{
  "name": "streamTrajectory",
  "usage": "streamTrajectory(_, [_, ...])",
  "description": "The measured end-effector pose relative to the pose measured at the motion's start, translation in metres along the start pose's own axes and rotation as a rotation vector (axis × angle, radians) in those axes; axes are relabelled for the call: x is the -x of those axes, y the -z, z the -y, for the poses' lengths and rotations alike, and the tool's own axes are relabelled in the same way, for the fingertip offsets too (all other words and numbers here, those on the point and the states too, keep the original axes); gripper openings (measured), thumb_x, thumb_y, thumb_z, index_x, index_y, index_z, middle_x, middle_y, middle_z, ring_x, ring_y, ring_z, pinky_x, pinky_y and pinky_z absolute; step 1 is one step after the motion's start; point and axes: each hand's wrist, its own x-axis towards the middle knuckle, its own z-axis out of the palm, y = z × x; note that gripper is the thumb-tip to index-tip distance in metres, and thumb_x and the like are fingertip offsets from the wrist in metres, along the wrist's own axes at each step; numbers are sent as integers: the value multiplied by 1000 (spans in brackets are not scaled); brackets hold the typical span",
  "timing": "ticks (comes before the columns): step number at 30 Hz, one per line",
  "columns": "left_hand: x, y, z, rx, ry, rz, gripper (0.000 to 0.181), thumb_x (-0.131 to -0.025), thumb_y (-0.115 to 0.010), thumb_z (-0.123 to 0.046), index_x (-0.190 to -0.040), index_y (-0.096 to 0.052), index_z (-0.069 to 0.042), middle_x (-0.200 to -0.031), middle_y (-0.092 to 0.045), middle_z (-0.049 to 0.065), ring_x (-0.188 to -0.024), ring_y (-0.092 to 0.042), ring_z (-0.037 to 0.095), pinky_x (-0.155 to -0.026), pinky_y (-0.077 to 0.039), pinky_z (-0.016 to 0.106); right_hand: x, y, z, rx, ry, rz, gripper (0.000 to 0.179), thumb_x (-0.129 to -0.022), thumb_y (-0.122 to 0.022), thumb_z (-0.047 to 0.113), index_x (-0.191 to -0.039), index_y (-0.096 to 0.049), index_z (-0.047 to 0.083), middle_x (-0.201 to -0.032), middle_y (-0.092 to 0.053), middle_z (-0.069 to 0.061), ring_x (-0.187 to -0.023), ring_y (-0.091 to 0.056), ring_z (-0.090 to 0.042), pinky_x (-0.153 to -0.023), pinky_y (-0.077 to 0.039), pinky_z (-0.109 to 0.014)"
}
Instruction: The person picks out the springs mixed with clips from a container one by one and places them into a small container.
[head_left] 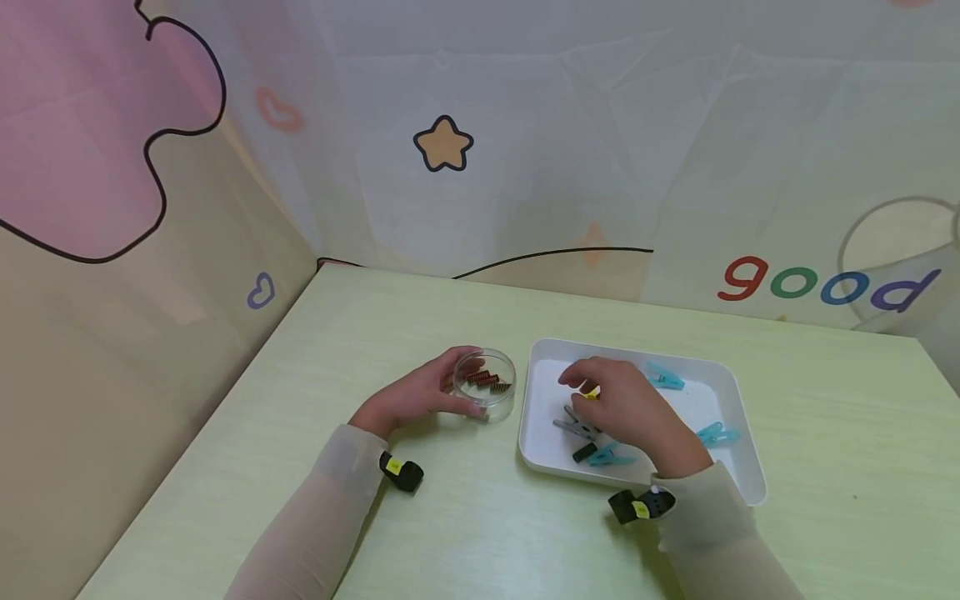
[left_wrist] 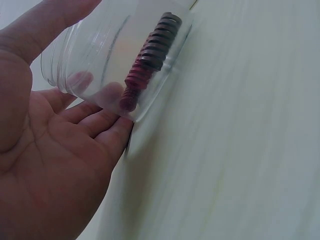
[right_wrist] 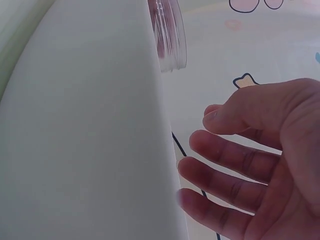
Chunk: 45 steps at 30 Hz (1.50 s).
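My left hand (head_left: 412,398) holds a clear round jar (head_left: 497,410) on the table, with thumb and fingers around its sides. Several coil springs (left_wrist: 160,40), reddish and dark, lie at the bottom of the jar. Over the white tray (head_left: 542,392) hovers my right hand (head_left: 626,408), its fingers loosely bent. The right wrist view shows nothing between those fingers. Beneath and beside that hand are grey clothespins (head_left: 577,428), a dark small cylinder (head_left: 584,452) and a blue clothespin (head_left: 611,456). A yellow item (head_left: 592,394) is mostly hidden behind the right hand.
More blue clothespins lie in the tray, one at the back (head_left: 665,377) and another at the right (head_left: 717,434). The tray has raised walls and stands right of the jar. The pale table (head_left: 465,533) meets a printed backdrop (head_left: 525,167) at the rear.
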Motion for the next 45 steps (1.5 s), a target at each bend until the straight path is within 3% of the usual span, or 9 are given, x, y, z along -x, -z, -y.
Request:
streamTrajectory(12, [-3, 1, 4, 6, 5, 19, 85, -72, -77, -26, -139, -25, -24, -146, -33, 1, -137, -27, 15, -114, -20, 39, 2, 2, -6, 60, 67, -20, 23, -84, -59, 18, -104, -64, 11, -100, -66, -3, -87, -60, -16, -76, -51, -34])
streamTrajectory(21, [-3, 3, 4, -3, 5, 10, 83, -70, -78, -31, -136, -28, -30, -144, -36, -1, -135, -29, 11, -113, -22, 37, 0, 4, -7, 47, -11, 14, 22, -83, -61, 19, -103, -65, 11, -94, -65, 0, -83, -59, -15, -70, -52, -28])
streamTrajectory(37, [-2, 2, 1, 5, -4, 10, 83, -68, -79, -33, -135, -29, -30, -144, -37, -1, -135, -30, 11, -113, -23, 38, -1, 4, -14, 66, -51, 53, 21, -82, -61, 18, -102, -65, 11, -90, -64, -1, -82, -57, -16, -69, -51, -29])
streamTrajectory(43, [-2, 2, 2, 13, -5, 27, 83, -71, -77, -27, -138, -27, -25, -145, -35, 2, -137, -28, 14, -114, -21, 39, -1, 4, -16, 65, -53, 53, 19, -82, -61, 17, -100, -65, 11, -89, -64, -1, -80, -56, -15, -68, -50, -28])
streamTrajectory(45, [1, 2, -5, 22, -6, 39, 83, -73, -76, -24, -139, -26, -20, -146, -33, 6, -137, -27, 17, -114, -20, 39, -1, 4, -17, 63, -55, 60, 20, -81, -61, 16, -100, -65, 10, -89, -64, -1, -80, -55, -15, -68, -50, -28])
